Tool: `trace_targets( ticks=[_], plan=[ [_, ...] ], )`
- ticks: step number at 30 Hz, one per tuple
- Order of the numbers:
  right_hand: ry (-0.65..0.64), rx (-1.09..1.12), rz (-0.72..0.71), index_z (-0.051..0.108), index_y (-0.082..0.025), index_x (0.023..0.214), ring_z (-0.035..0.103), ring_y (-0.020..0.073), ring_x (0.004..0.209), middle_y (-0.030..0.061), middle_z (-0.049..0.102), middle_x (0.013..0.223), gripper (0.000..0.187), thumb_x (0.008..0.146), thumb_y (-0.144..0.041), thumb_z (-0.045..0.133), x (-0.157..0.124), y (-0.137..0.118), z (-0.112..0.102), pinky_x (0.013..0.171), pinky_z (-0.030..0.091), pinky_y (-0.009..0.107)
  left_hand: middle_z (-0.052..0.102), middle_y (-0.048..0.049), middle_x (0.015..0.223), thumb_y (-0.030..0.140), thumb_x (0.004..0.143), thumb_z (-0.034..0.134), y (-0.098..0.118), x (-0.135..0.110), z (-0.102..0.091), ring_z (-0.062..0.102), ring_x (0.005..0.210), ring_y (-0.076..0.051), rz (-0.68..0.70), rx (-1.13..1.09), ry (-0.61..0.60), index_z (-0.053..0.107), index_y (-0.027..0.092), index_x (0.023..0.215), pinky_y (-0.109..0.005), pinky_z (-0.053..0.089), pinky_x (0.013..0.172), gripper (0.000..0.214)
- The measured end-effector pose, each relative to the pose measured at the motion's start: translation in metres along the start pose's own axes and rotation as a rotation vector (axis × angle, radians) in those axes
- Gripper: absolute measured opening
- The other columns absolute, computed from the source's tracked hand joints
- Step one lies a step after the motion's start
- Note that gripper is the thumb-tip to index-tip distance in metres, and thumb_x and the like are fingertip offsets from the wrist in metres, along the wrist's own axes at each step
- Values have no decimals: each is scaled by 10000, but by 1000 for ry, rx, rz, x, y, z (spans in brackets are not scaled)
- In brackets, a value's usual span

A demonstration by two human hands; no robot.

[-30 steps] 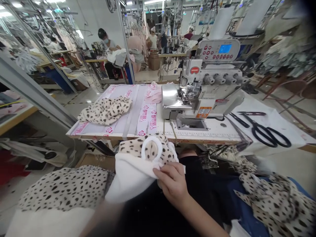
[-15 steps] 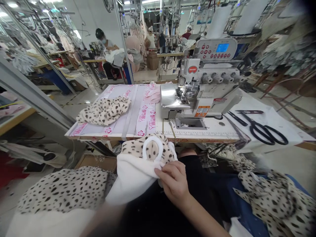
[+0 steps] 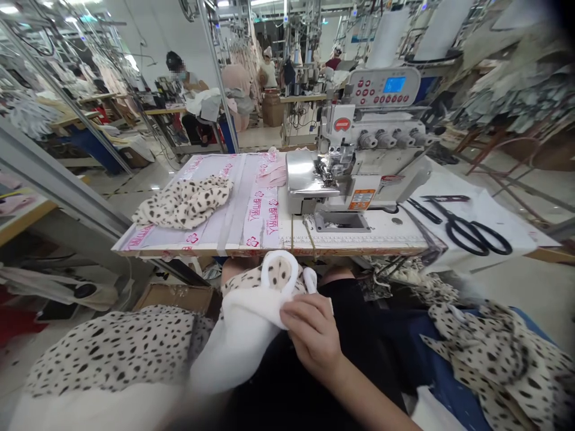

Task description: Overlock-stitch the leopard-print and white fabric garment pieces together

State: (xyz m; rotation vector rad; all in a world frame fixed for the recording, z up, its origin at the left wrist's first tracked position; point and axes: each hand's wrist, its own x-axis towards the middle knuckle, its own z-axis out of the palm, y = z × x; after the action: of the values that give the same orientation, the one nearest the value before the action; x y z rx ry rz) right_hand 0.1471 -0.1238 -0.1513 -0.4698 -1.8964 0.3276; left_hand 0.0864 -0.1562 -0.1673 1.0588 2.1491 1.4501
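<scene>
right hand [image 3: 312, 335] — fingers curled, palm down | left forearm [image 3: 197, 413] — blurred, hand hidden

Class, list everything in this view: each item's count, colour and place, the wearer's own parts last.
overlock sewing machine: one, white and silver, right of table.
printed plastic sheet: one, pink-lettered, left of table.
spotted fleece: one piece, cream and brown, on the sheet.
scissors: one pair, black, on white cloth, far right.
cardboard box: one, brown, below the table.
spotted fabric: two heaps, cream and black, lower left and lower right.
white fleece garment: one, white with spotted part, bottom centre.
co-worker: one, seated, far background left.
right hand: one, bare, pinching the white fleece garment.
</scene>
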Motion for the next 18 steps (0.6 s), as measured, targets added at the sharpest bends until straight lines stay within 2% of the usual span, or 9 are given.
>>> trace_targets(
  ticks=[4,8,12,18],
  plan=[
    [29,-19,-4,629,-174,957,529,213,882,60,661,855,262,766,-12,551,-1,1,-1,729,480,393,561,-66,907,39,817,332,-1,-4,5,605,837,-111,-140,-254,-30,544,166,918,-283,511,808,267],
    [80,-40,17,640,-189,953,527,202,844,48,630,767,272,755,-17,570,-3,2,-1,711,489,377,532,-25,859,1,799,360,-2,-5,4,568,788,-53,-225,-462,-83,558,176,899,-229,449,897,283],
    [64,-14,23,642,-191,952,528,202,842,42,630,756,273,756,-18,565,-2,1,0,712,487,376,517,-18,867,-2,765,453,0,-2,-2,533,726,-29,-303,-631,-109,584,158,882,-160,448,870,238],
    [62,9,37,638,-200,954,531,201,828,36,629,739,283,758,-14,556,-2,2,-2,701,494,377,526,-2,813,-67,745,428,6,0,-3,513,677,-16,-376,-696,-94,587,158,815,-122,462,839,284]
  ],
)
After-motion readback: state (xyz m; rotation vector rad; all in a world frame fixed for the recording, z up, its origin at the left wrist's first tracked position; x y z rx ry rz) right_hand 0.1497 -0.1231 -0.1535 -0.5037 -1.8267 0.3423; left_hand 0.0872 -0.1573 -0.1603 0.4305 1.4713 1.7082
